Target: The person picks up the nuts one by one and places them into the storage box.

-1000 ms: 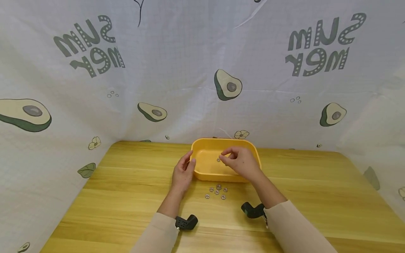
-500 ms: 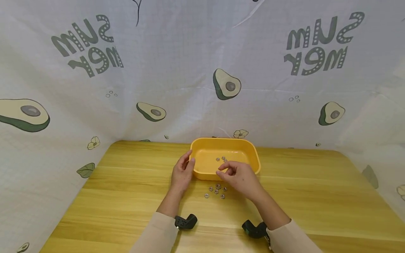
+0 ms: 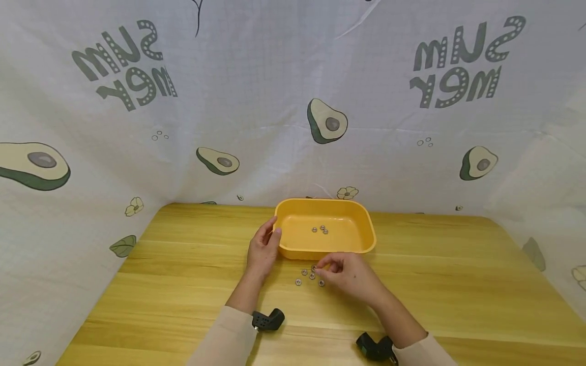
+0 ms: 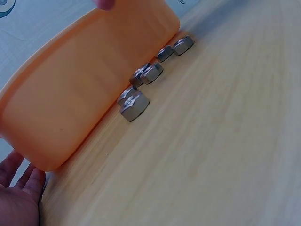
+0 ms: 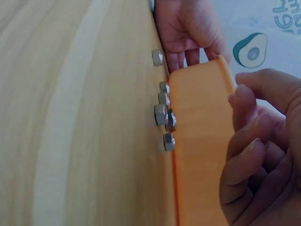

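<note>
A yellow plastic box stands on the table. My left hand holds its left end, fingers against the outer wall and thumb at the rim; the left wrist view shows its fingertips at the wall. Three hex nuts lie inside the box. Several more nuts lie on the table along its front wall. Just over these hovers my right hand, thumb and index finger near each other and the other fingers loosely bent. In the right wrist view, nothing shows between those fingertips, and the table nuts are apart from them.
The wooden table reaches out on both sides of the box. Behind it hangs a white cloth printed with avocados. A black wrist camera sits on the left wrist, and another camera on the right.
My right hand has moved from over the box's inside, back across its front wall, to the nuts on the table. Three nuts now show in the box. The left hand stays put.
</note>
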Demonstrator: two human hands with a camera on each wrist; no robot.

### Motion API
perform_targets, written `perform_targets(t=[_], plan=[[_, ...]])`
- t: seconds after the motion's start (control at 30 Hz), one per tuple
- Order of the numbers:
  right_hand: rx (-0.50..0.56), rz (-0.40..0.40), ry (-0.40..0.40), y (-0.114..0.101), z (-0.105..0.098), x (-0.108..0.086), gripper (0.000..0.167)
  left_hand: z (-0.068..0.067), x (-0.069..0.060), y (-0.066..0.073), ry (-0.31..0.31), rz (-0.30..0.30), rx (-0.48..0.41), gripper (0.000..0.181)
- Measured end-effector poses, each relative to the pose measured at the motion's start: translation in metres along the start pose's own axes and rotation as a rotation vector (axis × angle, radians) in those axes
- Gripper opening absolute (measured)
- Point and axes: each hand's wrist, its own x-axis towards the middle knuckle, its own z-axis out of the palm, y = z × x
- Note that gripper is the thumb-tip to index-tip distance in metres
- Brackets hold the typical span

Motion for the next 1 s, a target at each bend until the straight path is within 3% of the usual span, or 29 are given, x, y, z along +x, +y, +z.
perform_targets(t=[0.47, 0.73, 1.0], plan=[[-0.036, -0.039, -0.129, 0.025, 0.000, 0.003, 0.011, -0.001, 0.000, -0.001, -0.014, 0.006, -0.002, 0.043], [-0.078, -0.067, -0.137, 0.027, 0.003, 0.002, 0.008, 0.000, 0.000, 0.000, -0.018, 0.009, -0.016, 0.044], [-0.104, -0.041, -0.122, 0.028, 0.007, 0.002, 0.006, 0.000, 0.000, 0.000, -0.015, 0.007, -0.013, 0.043]])
